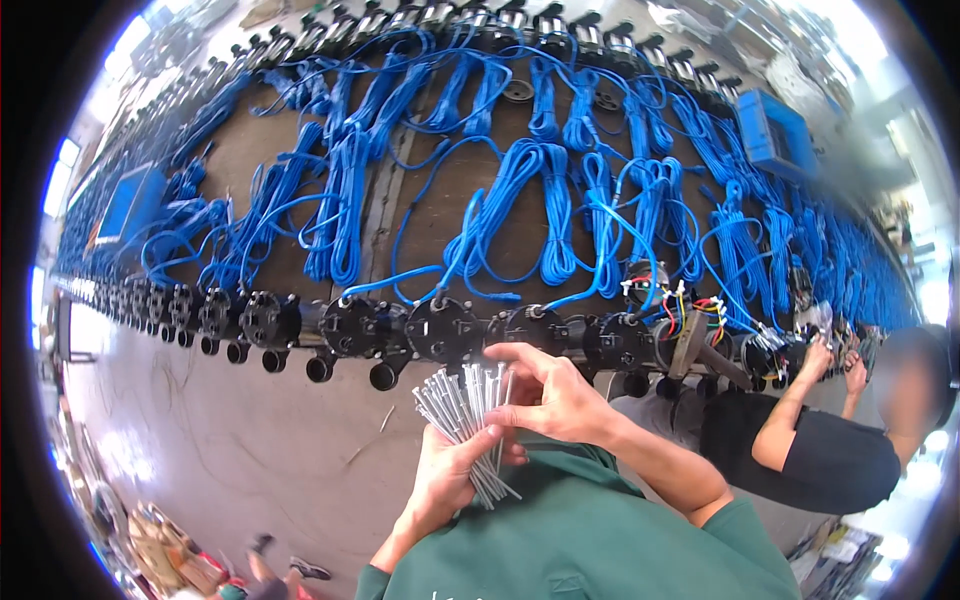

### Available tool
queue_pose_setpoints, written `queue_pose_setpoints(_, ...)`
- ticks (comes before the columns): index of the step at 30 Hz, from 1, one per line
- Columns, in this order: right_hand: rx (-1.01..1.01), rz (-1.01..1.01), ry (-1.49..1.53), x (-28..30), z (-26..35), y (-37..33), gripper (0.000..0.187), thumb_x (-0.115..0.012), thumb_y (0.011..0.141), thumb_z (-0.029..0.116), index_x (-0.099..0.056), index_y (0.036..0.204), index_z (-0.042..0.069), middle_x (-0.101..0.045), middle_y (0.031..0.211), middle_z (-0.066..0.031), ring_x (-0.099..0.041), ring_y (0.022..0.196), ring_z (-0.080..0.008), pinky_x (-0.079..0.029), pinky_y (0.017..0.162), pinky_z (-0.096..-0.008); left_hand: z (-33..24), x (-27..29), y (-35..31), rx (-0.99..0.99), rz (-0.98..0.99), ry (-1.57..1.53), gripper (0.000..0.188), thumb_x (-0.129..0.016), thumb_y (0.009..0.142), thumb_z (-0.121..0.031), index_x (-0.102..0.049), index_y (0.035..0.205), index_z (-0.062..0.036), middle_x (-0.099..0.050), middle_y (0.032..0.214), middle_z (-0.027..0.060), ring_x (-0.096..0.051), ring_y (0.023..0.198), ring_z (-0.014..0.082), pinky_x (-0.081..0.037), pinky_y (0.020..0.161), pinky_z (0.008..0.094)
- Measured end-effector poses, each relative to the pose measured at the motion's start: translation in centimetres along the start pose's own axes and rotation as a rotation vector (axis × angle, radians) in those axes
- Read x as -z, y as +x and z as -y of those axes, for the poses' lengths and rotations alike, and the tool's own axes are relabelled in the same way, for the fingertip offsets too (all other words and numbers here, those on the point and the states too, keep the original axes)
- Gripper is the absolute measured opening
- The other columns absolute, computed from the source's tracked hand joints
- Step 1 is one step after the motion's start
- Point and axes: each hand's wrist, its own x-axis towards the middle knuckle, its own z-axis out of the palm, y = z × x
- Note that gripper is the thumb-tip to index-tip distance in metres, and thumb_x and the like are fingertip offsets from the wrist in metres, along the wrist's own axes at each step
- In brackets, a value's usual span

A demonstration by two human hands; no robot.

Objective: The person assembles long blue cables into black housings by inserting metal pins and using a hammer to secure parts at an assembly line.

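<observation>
Close in front of me, my left hand (446, 468) is closed around a fanned bundle of long, thin silver screws (462, 400), their heads pointing up and away. My right hand (553, 400) is at the bundle's right side, its thumb pressed on the screws and its index finger arched above them. How many screws the right fingers grip is hidden. Just beyond the hands runs a row of black round pump or motor housings (445, 330), some with blue cables coming out of their tops.
Bundled blue cables (515, 200) cover much of the brown worktable (425, 185). Blue bins (775, 135) stand at the right and left. Another row of housings (510, 22) lines the far side. At right, a co-worker (800, 445) handles a housing with exposed coloured wires (700, 310).
</observation>
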Motion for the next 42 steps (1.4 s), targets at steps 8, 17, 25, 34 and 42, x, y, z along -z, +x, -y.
queue_pose_setpoints(8, -0.009, -0.172, 0.027, 2.0, -1.5, -2.6, 0.032, -0.08, 0.091, 0.009, -0.068, 0.12, 0.001, -0.075, 0.084, -0.0057, -0.068, 0.074, -0.0074, -0.057, 0.066, -0.0265, 0.9, -1.6, 1.0, 0.083, -0.026, 0.159, 0.03, -0.061, 0.103, -0.009, -0.058, 0.128, 0.0061, -0.072, 0.106, 0.0202, -0.076, 0.091, 0.0352, -0.067, 0.08, 0.0491)
queue_pose_setpoints(17, 0.476, -0.838, -0.455, 11.1, -0.2, -4.2, 0.012, -0.075, 0.093, 0.003, -0.072, 0.105, 0.0, -0.076, 0.082, -0.0073, -0.065, 0.064, -0.0056, -0.05, 0.055, -0.0239, 0.8, 1.7, 1.1, -0.007, -0.148, -0.008, 0.017, -0.064, 0.102, -0.014, -0.061, 0.108, 0.001, -0.061, 0.096, 0.0119, -0.064, 0.093, 0.026, -0.063, 0.08, 0.0466)
queue_pose_setpoints(25, 0.677, -0.712, -0.648, 11.3, -3.8, 0.8, 0.012, -0.078, 0.087, 0.007, -0.069, 0.095, 0.004, -0.073, 0.081, -0.0074, -0.07, 0.07, -0.0236, -0.055, 0.061, -0.0341, 1.9, 1.4, 0.7, -0.089, -0.226, -0.066, 0.018, -0.066, 0.104, -0.025, -0.061, 0.108, -0.0084, -0.06, 0.09, 0.0062, -0.061, 0.091, 0.0229, -0.056, 0.086, 0.0461)
queue_pose_setpoints(34, 0.641, -0.485, -0.971, 11.1, -3.4, 1.0, 0.016, -0.072, 0.089, 0.009, -0.068, 0.104, 0.004, -0.072, 0.084, -0.0095, -0.072, 0.077, -0.0256, -0.057, 0.065, -0.0363, 2.9, 1.3, 0.6, -0.116, -0.225, -0.165, 0.019, -0.069, 0.102, -0.025, -0.06, 0.109, -0.0098, -0.059, 0.1, 0.0046, -0.057, 0.095, 0.0209, -0.054, 0.087, 0.0452)
queue_pose_setpoints(42, 0.579, -0.64, -0.721, 9.5, -3.5, -3.2, 0.019, -0.079, 0.087, 0.007, -0.074, 0.105, 0.001, -0.074, 0.081, -0.0119, -0.072, 0.069, -0.0255, -0.057, 0.061, -0.0343, 3.7, 1.1, 0.9, -0.182, -0.217, -0.169, 0.025, -0.074, 0.099, -0.022, -0.059, 0.107, -0.0034, -0.054, 0.09, 0.0049, -0.051, 0.084, 0.0189, -0.047, 0.077, 0.0363)
